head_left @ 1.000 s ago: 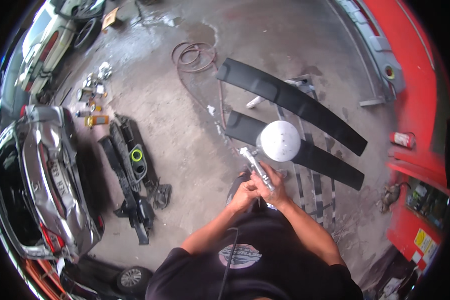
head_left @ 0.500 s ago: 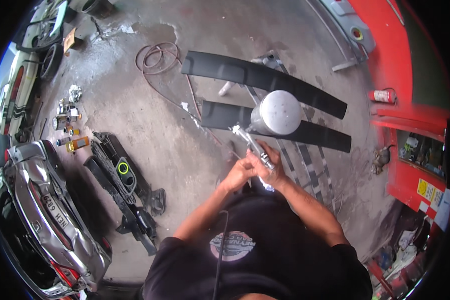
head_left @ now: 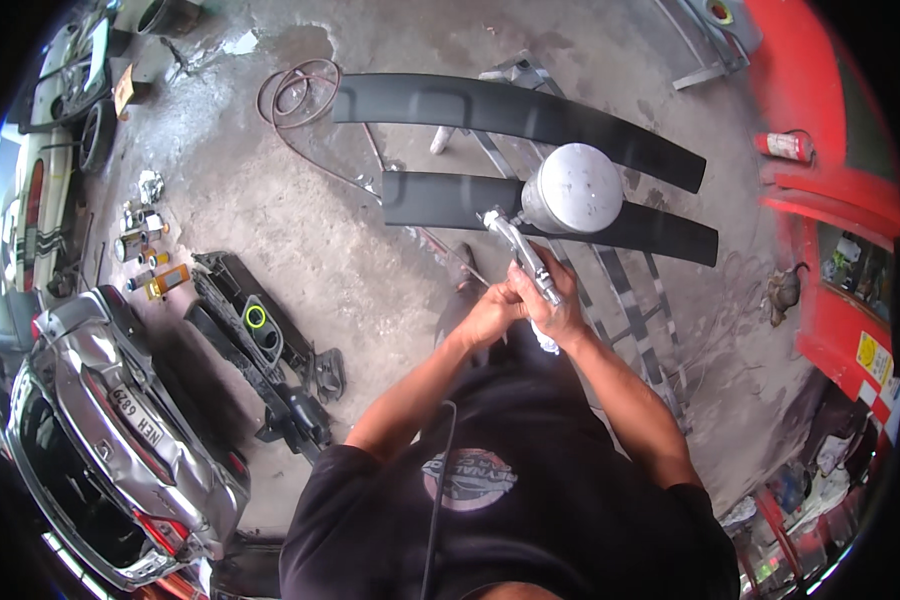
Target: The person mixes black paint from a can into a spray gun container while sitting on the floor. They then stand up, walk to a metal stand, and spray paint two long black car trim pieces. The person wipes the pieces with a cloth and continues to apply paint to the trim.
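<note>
Close to the chest, the right hand [head_left: 558, 308] is wrapped tight around the handle of a spray gun [head_left: 525, 258], while the left hand [head_left: 492, 312] presses against the gun's lower end, fingers curled on it. Just above the hands sits the gun's round metal cup [head_left: 575, 188]. Beyond it, two long black panels [head_left: 530, 115] lie across a metal rack [head_left: 620, 290]. Farther left, a coiled hose [head_left: 295, 90] rests on the concrete floor [head_left: 270, 210].

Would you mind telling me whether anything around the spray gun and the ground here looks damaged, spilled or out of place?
The silver car at lower left has a crumpled, dented rear. Dark bumper parts lie loose on the concrete beside it, and a wet patch darkens the ground near the coiled hose. The spray gun in both hands looks intact.
</note>
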Tool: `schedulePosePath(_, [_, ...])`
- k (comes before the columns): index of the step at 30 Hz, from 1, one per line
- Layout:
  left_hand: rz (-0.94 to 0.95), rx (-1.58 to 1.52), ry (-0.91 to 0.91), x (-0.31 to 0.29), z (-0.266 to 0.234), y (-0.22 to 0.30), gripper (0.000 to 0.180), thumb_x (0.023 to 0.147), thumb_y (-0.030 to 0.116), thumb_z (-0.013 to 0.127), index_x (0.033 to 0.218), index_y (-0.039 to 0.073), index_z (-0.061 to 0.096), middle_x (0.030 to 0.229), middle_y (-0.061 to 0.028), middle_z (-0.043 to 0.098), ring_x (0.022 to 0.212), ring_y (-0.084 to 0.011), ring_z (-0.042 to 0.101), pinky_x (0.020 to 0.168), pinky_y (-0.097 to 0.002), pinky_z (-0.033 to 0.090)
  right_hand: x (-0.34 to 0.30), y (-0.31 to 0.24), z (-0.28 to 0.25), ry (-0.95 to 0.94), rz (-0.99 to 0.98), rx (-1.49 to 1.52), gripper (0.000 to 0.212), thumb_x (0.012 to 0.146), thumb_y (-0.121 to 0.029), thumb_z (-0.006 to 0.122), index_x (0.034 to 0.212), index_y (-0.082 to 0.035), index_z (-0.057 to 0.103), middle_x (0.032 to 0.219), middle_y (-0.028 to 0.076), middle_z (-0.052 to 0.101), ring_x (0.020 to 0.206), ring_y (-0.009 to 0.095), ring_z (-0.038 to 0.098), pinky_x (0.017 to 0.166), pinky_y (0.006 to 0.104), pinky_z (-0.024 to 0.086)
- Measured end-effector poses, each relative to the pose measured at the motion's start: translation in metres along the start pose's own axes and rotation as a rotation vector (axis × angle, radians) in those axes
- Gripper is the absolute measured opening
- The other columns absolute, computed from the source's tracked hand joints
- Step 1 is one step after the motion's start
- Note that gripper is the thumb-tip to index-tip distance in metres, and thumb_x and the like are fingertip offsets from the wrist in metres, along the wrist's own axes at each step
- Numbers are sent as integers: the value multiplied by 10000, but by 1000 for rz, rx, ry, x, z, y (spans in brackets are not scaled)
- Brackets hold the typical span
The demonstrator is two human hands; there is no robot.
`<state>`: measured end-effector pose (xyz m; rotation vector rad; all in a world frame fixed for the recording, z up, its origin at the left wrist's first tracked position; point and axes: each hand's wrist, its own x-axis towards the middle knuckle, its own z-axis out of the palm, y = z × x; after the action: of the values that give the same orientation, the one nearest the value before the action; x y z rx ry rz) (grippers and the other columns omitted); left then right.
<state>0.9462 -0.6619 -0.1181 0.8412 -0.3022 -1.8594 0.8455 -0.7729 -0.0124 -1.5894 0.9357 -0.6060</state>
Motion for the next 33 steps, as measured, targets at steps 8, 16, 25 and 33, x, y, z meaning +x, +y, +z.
schedulePosePath(8, [124,379,242,7,33,-18,456,1033,262,690,1390,-12,618,1331,-128,696,1251,-234,631,1109,-392,467,12,24,-41,-40,-68,-61,290,989,-102,677,1245,29,645,900,116,724,750,213,723,687,393,578])
schedulePosePath(16, [-443,188,790,-126,-5,-79,716,1087,528,514,1502,-56,507,1523,-192,559,1370,-279,563,1183,-420,422,38,38,-59,20,-329,-123,263,982,-93,681,1203,47,649,859,182,714,742,341,719,667,421,560])
schedulePosePath(25, [-376,212,624,-84,-9,-69,710,1057,499,597,1475,-73,540,1391,-225,659,1316,-308,619,1164,-405,451,59,42,-53,-36,-39,-21,212,985,-99,670,1162,16,657,878,154,698,749,279,708,680,392,549])
schedulePosePath(33, [91,1226,646,109,-57,92,489,1027,232,613,1453,-6,568,1358,-282,640,1147,-514,637,974,-519,536,101,66,-40,81,-16,-61,182,983,-77,669,1138,17,672,909,110,706,788,215,689,707,361,553])
